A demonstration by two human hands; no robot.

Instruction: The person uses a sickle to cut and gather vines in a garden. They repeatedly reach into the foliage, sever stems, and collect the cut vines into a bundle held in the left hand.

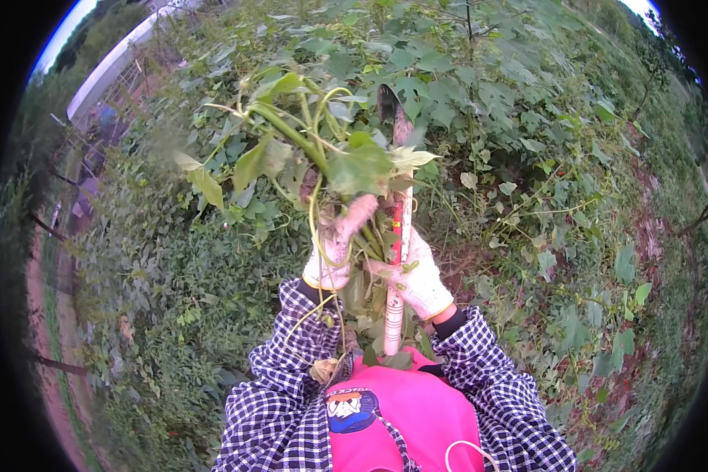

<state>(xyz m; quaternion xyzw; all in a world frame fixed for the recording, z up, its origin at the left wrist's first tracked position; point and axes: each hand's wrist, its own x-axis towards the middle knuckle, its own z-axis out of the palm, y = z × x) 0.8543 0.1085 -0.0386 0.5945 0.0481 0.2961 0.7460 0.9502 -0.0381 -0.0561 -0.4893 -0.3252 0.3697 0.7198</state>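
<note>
Both of my hands wear white knit work gloves with soil stains. My left hand [337, 242] grips a bunch of cut green vine stems [289, 130] with broad leaves, held up before my chest. A thin vine curls over that wrist, and a withered leaf [324, 370] hangs on my left sleeve. Close beside it, my right hand [418, 277] is closed around the white and red handle [394, 318] of a sickle-like tool. Its dark curved blade [387, 103] points up and away from me, partly behind leaves. Some stems pass against the right hand's fingers.
Dense broad-leaved vines [430, 71] rise in front of me and spread along both sides. A thin bare woody stem [469, 35] stands among them. To the left run a dirt strip [47, 354] and a long pale structure [118, 53]. Reddish bare soil [649, 218] shows at right.
</note>
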